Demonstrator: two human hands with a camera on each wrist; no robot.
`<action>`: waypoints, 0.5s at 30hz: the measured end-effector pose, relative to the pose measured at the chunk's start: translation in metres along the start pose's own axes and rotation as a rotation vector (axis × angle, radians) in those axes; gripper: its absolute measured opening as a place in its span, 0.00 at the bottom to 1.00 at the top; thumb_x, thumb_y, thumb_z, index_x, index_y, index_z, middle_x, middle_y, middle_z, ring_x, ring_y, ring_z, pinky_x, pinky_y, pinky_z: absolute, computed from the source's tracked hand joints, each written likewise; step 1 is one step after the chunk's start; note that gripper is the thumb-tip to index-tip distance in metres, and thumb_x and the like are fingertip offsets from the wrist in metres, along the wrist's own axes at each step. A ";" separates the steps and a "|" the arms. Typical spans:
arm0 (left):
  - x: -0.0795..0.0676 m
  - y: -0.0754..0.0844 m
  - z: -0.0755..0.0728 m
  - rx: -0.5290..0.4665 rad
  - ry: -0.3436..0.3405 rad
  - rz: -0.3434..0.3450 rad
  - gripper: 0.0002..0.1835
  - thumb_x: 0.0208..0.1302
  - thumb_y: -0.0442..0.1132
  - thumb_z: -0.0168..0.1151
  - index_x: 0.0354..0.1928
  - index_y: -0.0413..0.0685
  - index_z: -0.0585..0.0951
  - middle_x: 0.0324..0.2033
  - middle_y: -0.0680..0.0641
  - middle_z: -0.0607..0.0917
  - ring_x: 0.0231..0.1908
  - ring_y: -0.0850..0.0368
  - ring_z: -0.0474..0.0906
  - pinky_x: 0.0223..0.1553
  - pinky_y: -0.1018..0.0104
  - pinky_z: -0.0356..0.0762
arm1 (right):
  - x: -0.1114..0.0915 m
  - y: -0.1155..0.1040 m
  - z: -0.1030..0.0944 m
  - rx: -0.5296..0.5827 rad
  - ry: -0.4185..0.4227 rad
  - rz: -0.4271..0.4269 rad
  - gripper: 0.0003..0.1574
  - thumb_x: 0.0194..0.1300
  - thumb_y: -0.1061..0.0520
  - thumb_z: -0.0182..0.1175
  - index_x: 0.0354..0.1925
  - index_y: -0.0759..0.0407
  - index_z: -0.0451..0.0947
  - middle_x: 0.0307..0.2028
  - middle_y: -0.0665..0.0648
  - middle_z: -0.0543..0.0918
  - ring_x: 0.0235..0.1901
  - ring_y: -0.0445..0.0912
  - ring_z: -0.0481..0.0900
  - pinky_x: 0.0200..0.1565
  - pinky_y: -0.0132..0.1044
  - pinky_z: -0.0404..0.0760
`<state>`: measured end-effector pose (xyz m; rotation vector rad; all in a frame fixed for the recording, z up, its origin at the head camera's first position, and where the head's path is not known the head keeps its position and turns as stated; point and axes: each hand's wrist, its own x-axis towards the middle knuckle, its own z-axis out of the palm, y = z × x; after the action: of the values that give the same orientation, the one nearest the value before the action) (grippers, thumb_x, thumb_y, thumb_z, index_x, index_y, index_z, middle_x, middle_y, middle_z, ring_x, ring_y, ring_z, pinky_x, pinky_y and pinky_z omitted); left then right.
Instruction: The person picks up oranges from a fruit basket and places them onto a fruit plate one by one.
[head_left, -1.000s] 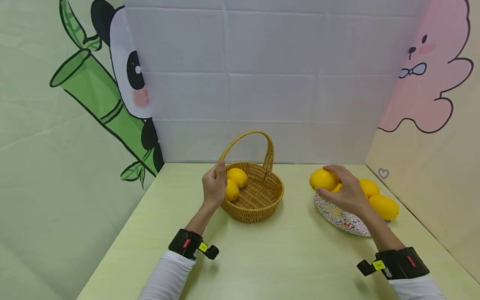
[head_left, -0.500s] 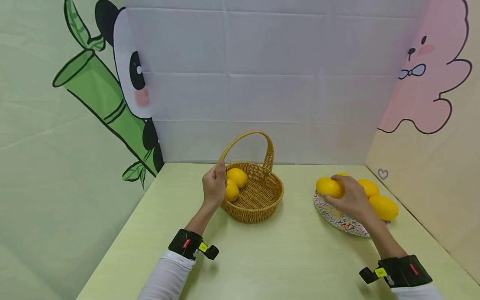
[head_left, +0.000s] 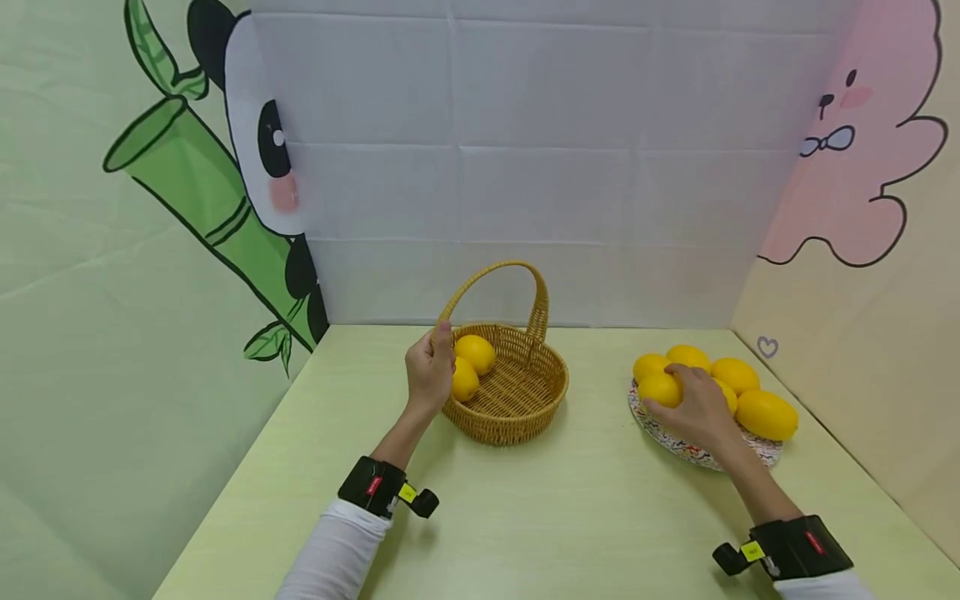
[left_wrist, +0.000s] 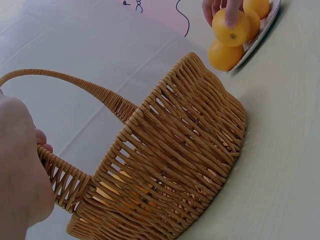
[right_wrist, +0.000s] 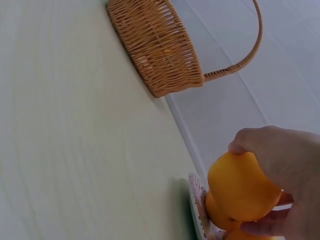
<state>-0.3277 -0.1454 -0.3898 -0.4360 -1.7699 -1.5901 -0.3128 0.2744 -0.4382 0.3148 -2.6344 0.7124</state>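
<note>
My left hand grips the handle of a yellow wicker basket near its left base. Two lemons lie against the basket's left inner side, partly behind the hand. On the right, my right hand holds a lemon at the near-left side of a patterned plate. The right wrist view shows thumb and fingers on either side of this lemon, close above other fruit. Several more lemons crowd the plate, some partly hidden by the hand.
Basket and plate stand apart on a pale wooden table. A whitish backdrop rises behind the table's far edge. Printed side panels flank it, with a panda and bamboo at left and a pink animal at right.
My right hand has lowered its lemon from above the plate's far-left edge down and slightly nearer. Another lemon now shows behind it. My left hand and the basket stay put.
</note>
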 end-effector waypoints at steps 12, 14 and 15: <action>0.002 0.001 0.001 -0.005 0.003 -0.003 0.27 0.82 0.38 0.49 0.18 0.38 0.66 0.09 0.51 0.64 0.09 0.66 0.57 0.10 0.78 0.52 | -0.001 0.005 0.009 -0.031 -0.018 -0.020 0.46 0.61 0.47 0.73 0.65 0.74 0.70 0.59 0.79 0.72 0.52 0.68 0.72 0.44 0.60 0.77; 0.002 0.000 0.001 -0.004 0.003 -0.005 0.27 0.82 0.38 0.49 0.18 0.38 0.67 0.09 0.52 0.64 0.09 0.66 0.57 0.10 0.78 0.52 | -0.002 0.005 0.009 -0.037 -0.031 -0.026 0.46 0.61 0.47 0.73 0.66 0.75 0.70 0.59 0.79 0.72 0.52 0.69 0.71 0.44 0.61 0.77; 0.001 0.000 0.001 -0.002 0.003 -0.006 0.27 0.82 0.38 0.49 0.18 0.37 0.67 0.09 0.52 0.64 0.09 0.66 0.57 0.10 0.78 0.52 | -0.002 0.005 0.010 -0.041 -0.038 -0.028 0.47 0.61 0.47 0.73 0.66 0.75 0.70 0.60 0.80 0.72 0.53 0.69 0.71 0.45 0.61 0.77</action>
<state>-0.3287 -0.1450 -0.3885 -0.4297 -1.7685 -1.5958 -0.3153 0.2741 -0.4491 0.3565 -2.6716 0.6484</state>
